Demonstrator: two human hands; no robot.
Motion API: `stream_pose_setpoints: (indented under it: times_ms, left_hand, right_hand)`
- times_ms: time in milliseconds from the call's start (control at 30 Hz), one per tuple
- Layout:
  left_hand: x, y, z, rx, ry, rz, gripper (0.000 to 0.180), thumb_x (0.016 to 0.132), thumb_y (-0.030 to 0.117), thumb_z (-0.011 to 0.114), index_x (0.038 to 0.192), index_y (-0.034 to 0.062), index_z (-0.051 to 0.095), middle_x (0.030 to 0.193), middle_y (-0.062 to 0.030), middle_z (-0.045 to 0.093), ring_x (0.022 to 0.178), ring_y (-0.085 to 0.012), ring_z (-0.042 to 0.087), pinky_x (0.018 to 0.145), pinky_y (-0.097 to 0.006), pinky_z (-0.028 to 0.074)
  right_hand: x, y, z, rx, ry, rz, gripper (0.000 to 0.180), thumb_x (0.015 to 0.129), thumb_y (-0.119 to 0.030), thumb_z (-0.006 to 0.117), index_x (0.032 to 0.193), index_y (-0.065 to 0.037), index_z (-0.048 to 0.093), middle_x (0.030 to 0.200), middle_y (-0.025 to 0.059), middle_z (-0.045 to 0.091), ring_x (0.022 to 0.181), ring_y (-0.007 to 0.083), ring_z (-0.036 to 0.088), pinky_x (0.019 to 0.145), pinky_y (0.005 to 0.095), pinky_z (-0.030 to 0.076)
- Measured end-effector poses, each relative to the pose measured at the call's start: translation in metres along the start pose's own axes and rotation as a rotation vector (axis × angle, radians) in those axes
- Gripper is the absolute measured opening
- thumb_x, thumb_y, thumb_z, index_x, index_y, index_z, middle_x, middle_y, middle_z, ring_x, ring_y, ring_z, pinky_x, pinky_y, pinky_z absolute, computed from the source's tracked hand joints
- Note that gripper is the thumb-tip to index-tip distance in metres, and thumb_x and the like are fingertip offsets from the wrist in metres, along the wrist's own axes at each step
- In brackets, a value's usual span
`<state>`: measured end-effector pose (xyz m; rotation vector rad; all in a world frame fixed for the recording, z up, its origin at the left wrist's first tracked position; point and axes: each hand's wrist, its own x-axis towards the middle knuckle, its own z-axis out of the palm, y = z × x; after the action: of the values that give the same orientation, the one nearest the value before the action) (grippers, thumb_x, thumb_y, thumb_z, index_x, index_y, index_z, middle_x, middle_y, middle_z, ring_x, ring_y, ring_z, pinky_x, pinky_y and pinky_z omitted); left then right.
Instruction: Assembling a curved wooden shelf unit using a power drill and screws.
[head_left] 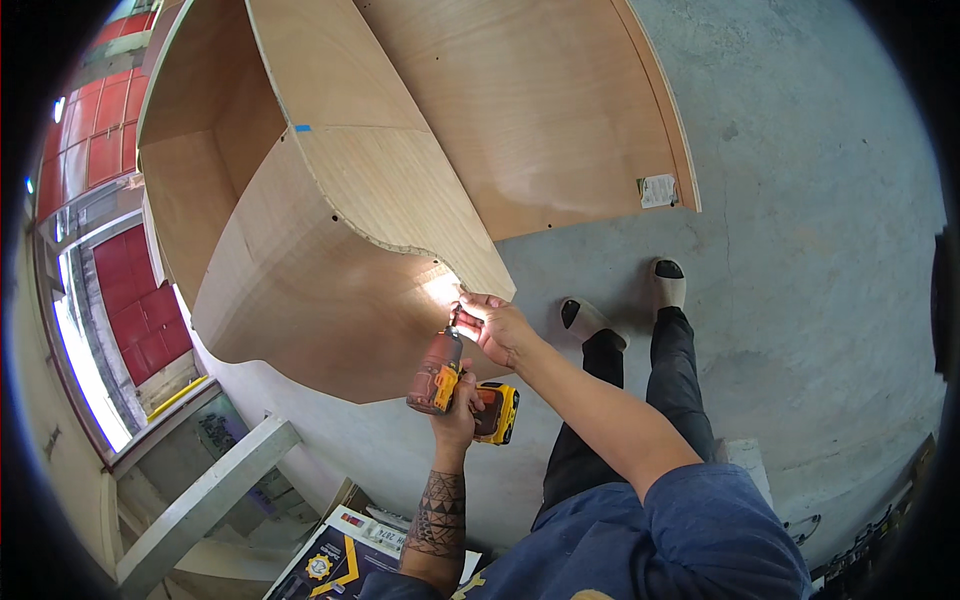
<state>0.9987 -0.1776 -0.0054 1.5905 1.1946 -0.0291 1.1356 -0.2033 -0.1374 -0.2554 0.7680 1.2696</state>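
Observation:
My left hand (457, 405) is wrapped round the grip of a cordless drill (436, 372), red-brown and yellow with a yellow-black battery. The drill's nose points up at the wavy edge of a plywood cabinet (370, 180), and its light falls on the wood there. Right at the tip of the bit, my right hand (490, 328) has its fingers pinched together against the panel edge. Whatever is between those fingers is too small to make out. Small dark holes or screw heads dot the cabinet's edge, and a strip of blue tape (303, 128) sticks to it.
Another plywood panel (540, 110) with a white label (657, 191) lies beyond the cabinet. My feet (590, 318) stand on the grey concrete floor (800, 250). At lower left are a pale beam (210, 500) and a dark printed box (330, 562). Red panels (140, 300) show at far left.

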Motion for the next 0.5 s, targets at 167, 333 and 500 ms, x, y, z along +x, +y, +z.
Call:
stream_pose_setpoints:
  times_ms: [167,333,500]
  left_hand:
    - [0.007,0.007,-0.001,-0.002,0.047,0.014,0.028,0.111,0.016,0.058,0.131,-0.0026,0.064,0.076,0.0002,0.057,0.063,-0.0076,0.055,0.06,-0.026,0.047]
    - [0.023,0.026,0.006,0.088,0.088,0.033,0.024,0.11,0.016,0.062,0.126,-0.0018,0.067,0.075,0.0011,0.058,0.062,-0.0068,0.055,0.059,-0.025,0.046]
    - [0.027,0.027,0.003,0.115,0.109,0.033,0.023,0.109,0.017,0.067,0.122,-0.0015,0.07,0.073,0.0019,0.059,0.062,-0.0068,0.056,0.058,-0.025,0.044]
  right_hand:
    - [-0.002,0.0,0.021,0.009,-0.036,0.023,0.021,0.109,-0.013,0.069,0.123,0.002,0.065,0.111,0.0139,0.072,0.099,0.0251,0.073,0.093,0.0411,0.065]
    - [0.007,0.013,0.038,0.028,0.048,-0.042,0.021,0.11,-0.018,0.068,0.121,0.0,0.065,0.109,0.0136,0.073,0.089,0.0217,0.073,0.074,0.0342,0.065]
    - [0.007,0.016,0.04,0.049,0.069,-0.044,0.019,0.11,-0.017,0.069,0.119,-0.001,0.065,0.108,0.0124,0.075,0.086,0.017,0.073,0.071,0.0321,0.064]
